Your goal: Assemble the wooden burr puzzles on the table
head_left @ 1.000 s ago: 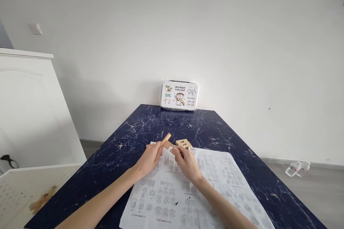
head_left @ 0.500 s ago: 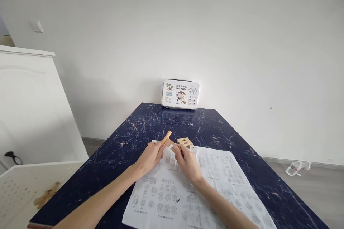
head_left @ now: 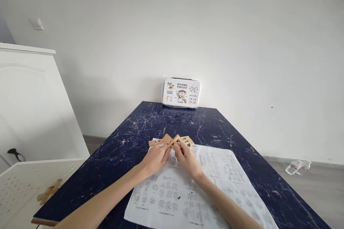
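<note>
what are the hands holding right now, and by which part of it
The left hand pinches a wooden stick by its near end. The right hand seems to hold the wooden block crossing it, but where is hidden.

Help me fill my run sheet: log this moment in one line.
left hand: holding wooden pieces; right hand: on same pieces; below: printed sheet; just beyond: light notched block; far end of table: white case

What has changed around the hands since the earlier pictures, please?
The left hand has moved right, closer to the right hand, with the wooden stick shifted right across the flat wooden piece. Neither hand has visibly let go. The printed sheet, slotted wooden block and white case stayed put.
</note>
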The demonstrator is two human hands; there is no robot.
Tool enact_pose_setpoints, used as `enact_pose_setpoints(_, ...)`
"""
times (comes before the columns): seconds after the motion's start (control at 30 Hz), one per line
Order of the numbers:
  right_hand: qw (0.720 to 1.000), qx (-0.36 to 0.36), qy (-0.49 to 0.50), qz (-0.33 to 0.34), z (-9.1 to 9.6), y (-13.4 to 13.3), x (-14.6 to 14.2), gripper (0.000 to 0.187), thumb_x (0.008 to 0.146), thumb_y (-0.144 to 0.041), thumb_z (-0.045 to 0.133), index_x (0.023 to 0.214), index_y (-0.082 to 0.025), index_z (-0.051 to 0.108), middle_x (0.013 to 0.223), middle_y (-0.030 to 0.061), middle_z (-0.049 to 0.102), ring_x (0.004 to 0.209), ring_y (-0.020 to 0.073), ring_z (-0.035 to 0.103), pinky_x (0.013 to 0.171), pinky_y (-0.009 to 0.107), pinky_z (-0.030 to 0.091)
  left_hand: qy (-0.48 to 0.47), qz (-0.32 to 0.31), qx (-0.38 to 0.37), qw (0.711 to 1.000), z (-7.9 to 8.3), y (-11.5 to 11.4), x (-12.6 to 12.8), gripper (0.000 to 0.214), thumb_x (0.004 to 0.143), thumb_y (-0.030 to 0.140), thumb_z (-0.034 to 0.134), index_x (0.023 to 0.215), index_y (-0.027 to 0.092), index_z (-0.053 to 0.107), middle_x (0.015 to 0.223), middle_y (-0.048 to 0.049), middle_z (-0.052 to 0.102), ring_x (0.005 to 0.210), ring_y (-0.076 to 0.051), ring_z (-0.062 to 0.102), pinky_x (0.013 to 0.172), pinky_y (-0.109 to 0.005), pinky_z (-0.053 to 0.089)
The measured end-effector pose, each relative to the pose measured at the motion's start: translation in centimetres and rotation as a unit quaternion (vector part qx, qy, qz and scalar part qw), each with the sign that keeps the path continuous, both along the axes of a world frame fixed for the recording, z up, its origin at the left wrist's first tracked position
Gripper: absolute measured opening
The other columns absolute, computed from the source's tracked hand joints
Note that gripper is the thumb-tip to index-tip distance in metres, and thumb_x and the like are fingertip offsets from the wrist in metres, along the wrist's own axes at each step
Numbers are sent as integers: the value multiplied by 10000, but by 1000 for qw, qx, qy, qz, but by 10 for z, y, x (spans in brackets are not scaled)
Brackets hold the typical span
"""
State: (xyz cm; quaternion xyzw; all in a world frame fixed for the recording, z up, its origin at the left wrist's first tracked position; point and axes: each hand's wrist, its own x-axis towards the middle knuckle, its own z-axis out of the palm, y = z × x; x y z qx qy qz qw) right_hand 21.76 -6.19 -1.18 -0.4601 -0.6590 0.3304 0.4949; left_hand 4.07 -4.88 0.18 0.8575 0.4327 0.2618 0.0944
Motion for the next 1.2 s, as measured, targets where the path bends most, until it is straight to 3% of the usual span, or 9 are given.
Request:
enact_pose_setpoints(0.2,1000,-13,12,12,0,1,3,547,948,-695,428,899,-190,630,630,2,555,549,162,492,507,267,338,-54,-21,-27,998,-2,1,-3,475,1066,488,282,1087,189,651,798,-78,651,729,-221,638,637,-310,473)
enact_pose_setpoints(0.37,1000,-9,-6,3,-1,0,3,450,989,-595,432,868,-197,603,647,-4,551,567,157,467,539,271,321,-76,-9,-64,995,-11,3,-2,462,1065,514,266,1160,203,594,692,-29,606,572,-188,583,516,-283,379)
enact_pose_setpoints(0.5,1000,0,-13,-6,-2,1,1,455,988,-595,423,874,-198,614,664,3,565,579,165,475,550,276,329,-62,5,-74,995,-10,3,1,445,1075,488,260,1258,175,520,737,-28,626,568,-181,577,498,-280,327)
enact_pose_setpoints(0.83,999,-8,14,29,5,2,4,432,964,-592,462,788,-208,552,625,-22,466,548,146,406,498,269,317,-48,3,-89,995,-5,4,1,431,1067,493,241,1156,198,542,739,-35,636,588,-205,590,529,-309,354)
enact_pose_setpoints(1.1,999,-1,-2,47,1,6,8,394,983,-566,448,799,-222,502,638,-28,467,566,146,441,522,265,362,-72,-47,-115,990,2,4,1,437,1071,485,250,1181,197,560,753,-34,639,615,-187,585,568,-303,402)
enact_pose_setpoints(1.2,999,11,1,50,2,7,9,411,972,-586,456,791,-222,514,618,-23,486,557,150,459,516,266,376,-62,-62,-124,988,6,4,0,457,1070,493,238,1066,204,592,729,-29,615,603,-178,551,572,-302,396)
